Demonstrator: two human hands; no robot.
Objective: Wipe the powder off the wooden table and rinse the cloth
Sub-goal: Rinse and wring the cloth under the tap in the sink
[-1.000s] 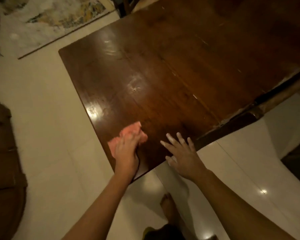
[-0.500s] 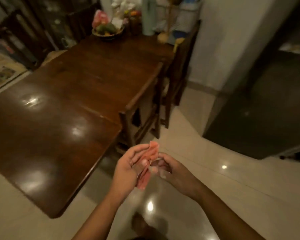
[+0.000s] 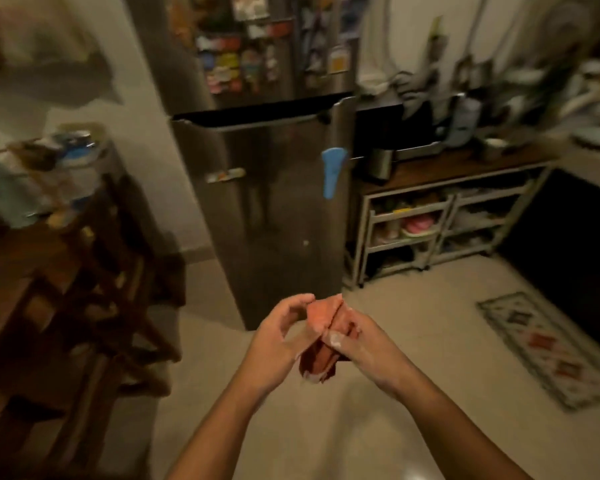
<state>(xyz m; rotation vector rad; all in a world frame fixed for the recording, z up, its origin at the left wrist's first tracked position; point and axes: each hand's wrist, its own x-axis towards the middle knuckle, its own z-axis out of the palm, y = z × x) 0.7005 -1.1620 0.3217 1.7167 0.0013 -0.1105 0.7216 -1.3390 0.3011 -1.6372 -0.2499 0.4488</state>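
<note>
A pink-orange cloth hangs folded between my two hands, in front of me above the tiled floor. My left hand pinches its upper left edge with curled fingers. My right hand grips the cloth's right side, and white powder shows on its thumb. The wooden table lies at the far left edge, mostly out of view and blurred.
A steel fridge stands straight ahead. To its right a metal shelf rack holds kitchen items under a cluttered counter. A patterned mat lies on the floor at right. Wooden chairs stand at left beside the table.
The cloth has left the table and is now held in both hands. My view has swung from the tabletop toward the kitchen and fridge.
</note>
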